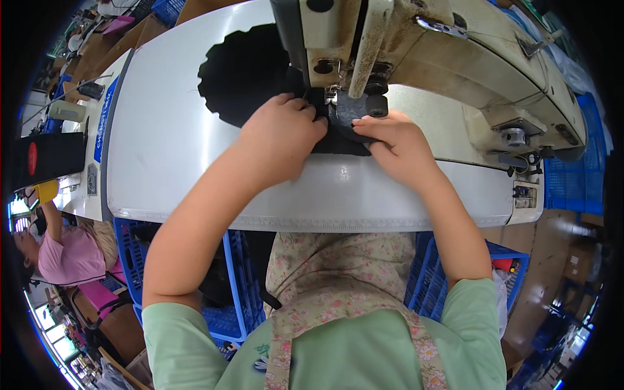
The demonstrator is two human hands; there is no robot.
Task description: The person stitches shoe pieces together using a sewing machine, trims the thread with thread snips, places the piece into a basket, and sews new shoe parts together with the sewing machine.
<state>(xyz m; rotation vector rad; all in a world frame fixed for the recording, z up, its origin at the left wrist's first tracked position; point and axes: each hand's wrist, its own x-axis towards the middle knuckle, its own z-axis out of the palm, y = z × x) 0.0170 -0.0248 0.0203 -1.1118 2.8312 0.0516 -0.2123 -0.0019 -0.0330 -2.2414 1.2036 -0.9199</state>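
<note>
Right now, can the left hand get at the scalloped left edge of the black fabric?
Probably yes. The left hand is on the black fabric, and the scalloped edge lies uncovered on the white sewing-machine table, with nothing visible in the way.

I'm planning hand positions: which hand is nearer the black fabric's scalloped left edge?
Left. The left hand is right of the scalloped edge and closer to the person; the right hand is farther right, at the grey piece.
</note>
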